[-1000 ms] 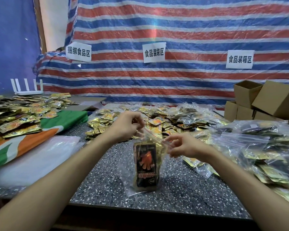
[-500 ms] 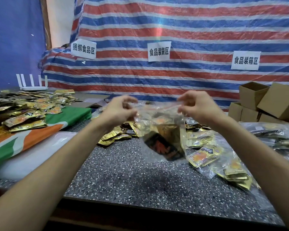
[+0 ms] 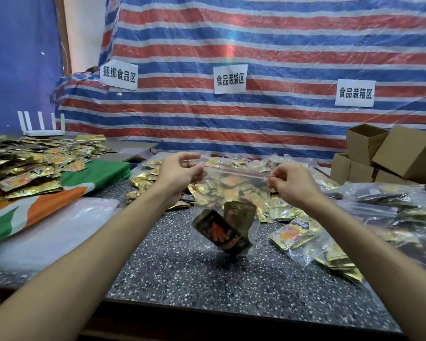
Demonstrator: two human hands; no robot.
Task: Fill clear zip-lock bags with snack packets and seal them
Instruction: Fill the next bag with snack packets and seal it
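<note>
The zip-lock bag (image 3: 234, 180) hangs between your hands, its red-lined top strip stretched level: your left hand (image 3: 180, 172) pinches the left corner with curled fingers (image 3: 191, 157), and your right hand (image 3: 292, 184) pinches the right corner likewise. Below your fingers, two dark snack packets (image 3: 221, 230) lie tilted in the bag's bottom, over the speckled tabletop (image 3: 182, 271). Beyond your fingers lies a heap of gold packets (image 3: 145, 179), and filled bags (image 3: 384, 200) lie right of your right hand.
</note>
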